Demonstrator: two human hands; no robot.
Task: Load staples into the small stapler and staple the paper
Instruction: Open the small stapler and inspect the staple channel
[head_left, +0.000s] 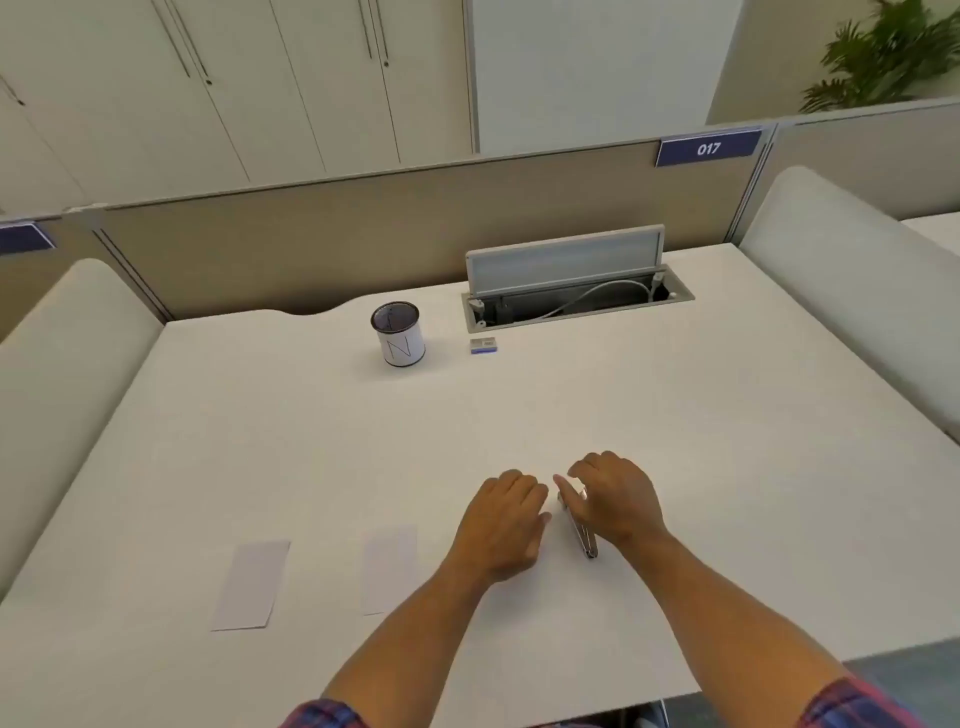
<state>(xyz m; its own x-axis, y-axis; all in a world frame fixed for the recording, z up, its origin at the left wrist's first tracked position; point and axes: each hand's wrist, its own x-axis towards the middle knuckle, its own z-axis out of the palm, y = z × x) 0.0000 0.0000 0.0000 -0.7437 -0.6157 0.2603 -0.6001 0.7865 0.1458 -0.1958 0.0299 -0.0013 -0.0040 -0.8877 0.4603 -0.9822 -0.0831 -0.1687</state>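
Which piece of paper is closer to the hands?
The right-hand paper, the fainter strip, lies just beside the left hand. The other paper sits farther left on the desk, clearly apart from both hands.

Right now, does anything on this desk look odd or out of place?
Only slightly. The cable hatch at the desk's back edge stands propped open, showing a loose cable inside. The two paper slips lie flat, the cup stands upright; nothing looks spilled or damaged.
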